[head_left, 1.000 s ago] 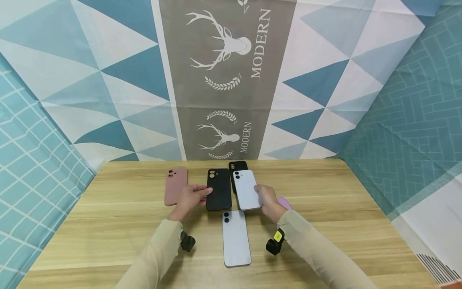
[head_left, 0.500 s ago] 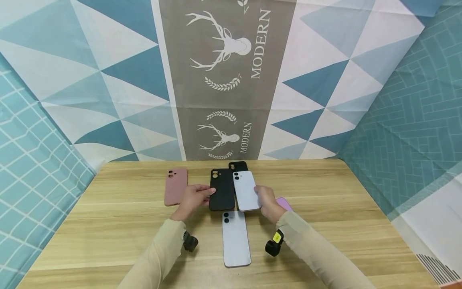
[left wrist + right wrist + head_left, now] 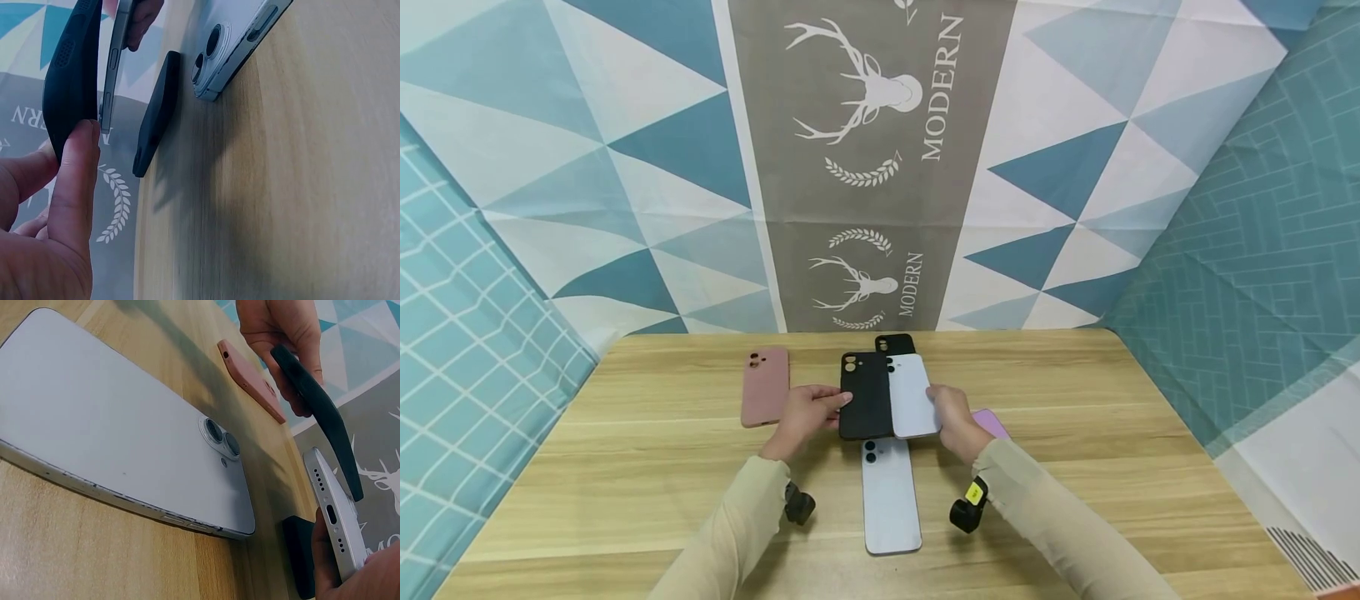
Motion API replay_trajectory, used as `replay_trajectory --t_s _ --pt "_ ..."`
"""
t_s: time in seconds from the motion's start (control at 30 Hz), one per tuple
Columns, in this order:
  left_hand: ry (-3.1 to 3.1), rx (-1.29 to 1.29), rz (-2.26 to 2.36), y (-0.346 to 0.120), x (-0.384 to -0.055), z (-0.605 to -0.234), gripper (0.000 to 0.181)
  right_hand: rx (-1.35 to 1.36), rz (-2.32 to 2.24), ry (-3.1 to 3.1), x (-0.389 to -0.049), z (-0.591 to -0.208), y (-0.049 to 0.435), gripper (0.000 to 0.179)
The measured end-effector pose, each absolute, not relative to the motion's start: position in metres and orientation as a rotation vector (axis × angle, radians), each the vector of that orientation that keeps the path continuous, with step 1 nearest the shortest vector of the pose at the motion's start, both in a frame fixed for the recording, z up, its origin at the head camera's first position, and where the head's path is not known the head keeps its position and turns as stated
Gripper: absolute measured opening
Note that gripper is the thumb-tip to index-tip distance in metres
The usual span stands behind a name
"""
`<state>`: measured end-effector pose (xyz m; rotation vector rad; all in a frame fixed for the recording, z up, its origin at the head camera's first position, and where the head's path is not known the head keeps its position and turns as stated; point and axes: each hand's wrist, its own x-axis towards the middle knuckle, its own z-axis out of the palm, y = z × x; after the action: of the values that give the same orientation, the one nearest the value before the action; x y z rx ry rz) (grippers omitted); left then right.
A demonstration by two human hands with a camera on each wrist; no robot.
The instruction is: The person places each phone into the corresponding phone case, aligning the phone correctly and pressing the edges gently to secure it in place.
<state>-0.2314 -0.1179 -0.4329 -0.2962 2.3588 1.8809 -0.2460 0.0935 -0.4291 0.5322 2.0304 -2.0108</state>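
My left hand [image 3: 805,417] pinches a black phone case [image 3: 865,400] by its left edge, thumb on the outer face. My right hand [image 3: 957,421] holds a white phone [image 3: 916,400] by its right side, camera side up. In the head view the case overlaps the phone's left edge and partly covers its lenses. Both are raised off the table: in the right wrist view the case [image 3: 319,412] slants over the back of the phone [image 3: 331,512], which shows its charging port. The left wrist view has the case [image 3: 72,75] beside the phone's side buttons.
A second white phone [image 3: 891,500] lies camera side up in front, nearer the person. Behind the held phone is another black case [image 3: 897,343]. A pink phone case [image 3: 766,387] lies left of the left hand. Something purple [image 3: 990,422] shows partly behind the right wrist.
My left hand has moved right with the black case, from beside the phone to overlapping its left edge. My right hand and the white phone have hardly moved.
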Motion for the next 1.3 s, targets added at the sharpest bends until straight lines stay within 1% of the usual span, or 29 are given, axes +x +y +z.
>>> replay_trajectory --t_s 0.83,1.3 --pt "2.302 -0.321 1.934 -0.110 -0.232 -0.434 0.033 0.507 -1.973 2.033 -0.245 -0.427 0.089 0.047" --pt "2.289 -0.288 1.962 -0.101 -0.232 -0.436 0.033 0.516 -2.031 2.010 -0.245 -0.427 0.086 0.046"
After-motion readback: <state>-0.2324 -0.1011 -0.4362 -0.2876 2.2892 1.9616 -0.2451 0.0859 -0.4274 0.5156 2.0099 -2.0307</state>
